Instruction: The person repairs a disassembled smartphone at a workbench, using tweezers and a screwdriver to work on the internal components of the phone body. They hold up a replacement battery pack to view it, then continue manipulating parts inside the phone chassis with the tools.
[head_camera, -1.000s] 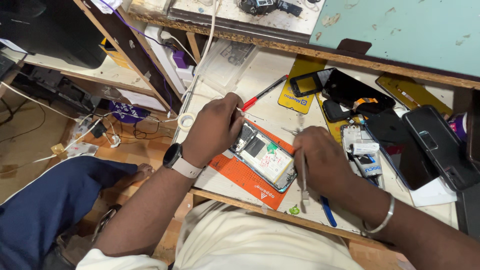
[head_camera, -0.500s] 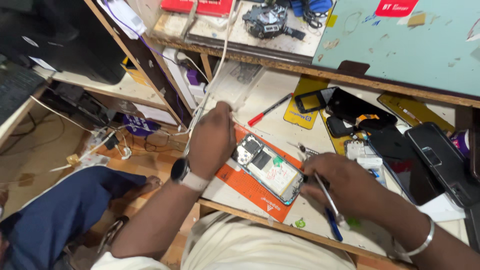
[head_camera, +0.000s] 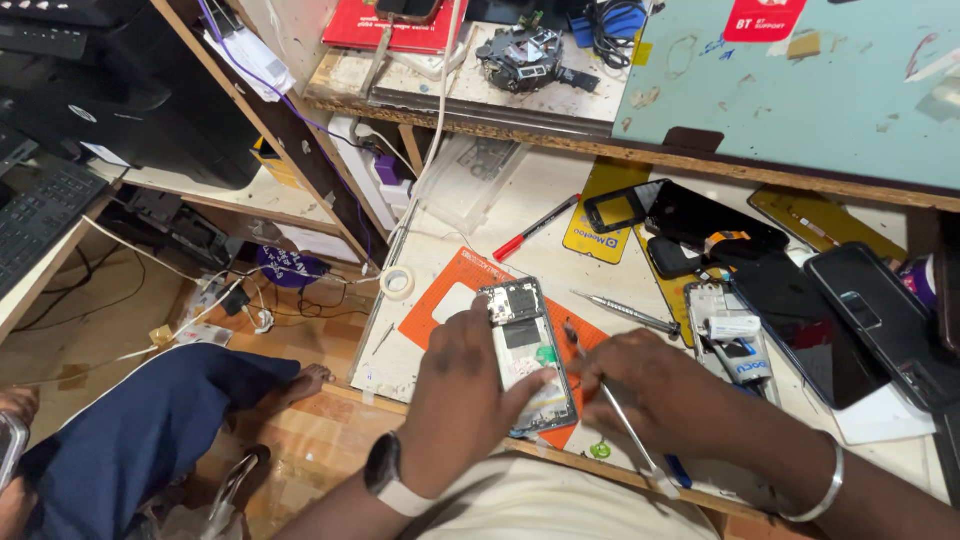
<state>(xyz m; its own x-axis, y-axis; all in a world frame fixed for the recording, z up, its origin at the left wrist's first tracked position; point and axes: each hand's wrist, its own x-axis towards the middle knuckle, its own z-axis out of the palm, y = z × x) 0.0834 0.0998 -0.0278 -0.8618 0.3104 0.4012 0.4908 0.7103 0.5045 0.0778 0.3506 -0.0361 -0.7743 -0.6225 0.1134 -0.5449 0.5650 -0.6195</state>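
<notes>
An opened phone (head_camera: 525, 345) with its back off and its boards showing lies on an orange mat (head_camera: 450, 290) at the near edge of the workbench. My left hand (head_camera: 460, 395), with a dark watch on a white strap at the wrist, grips the phone's lower left side, thumb across its face. My right hand (head_camera: 665, 395), with a silver bangle on the wrist, holds thin metal tweezers (head_camera: 605, 400) whose tip touches the phone's right edge.
A screwdriver (head_camera: 620, 312), a red pen (head_camera: 535, 228), a tape roll (head_camera: 398, 283), several dark phones (head_camera: 880, 320) and phone parts (head_camera: 735, 335) lie on the bench. Above is a cluttered shelf (head_camera: 480, 95). To the left are cables (head_camera: 250, 300), a keyboard (head_camera: 40, 215) and a blue trouser leg (head_camera: 150, 430).
The phone has turned from a slant to nearly upright on the mat and come nearer. My left hand has dropped from its top to its lower left side. My right hand has moved in beside it.
</notes>
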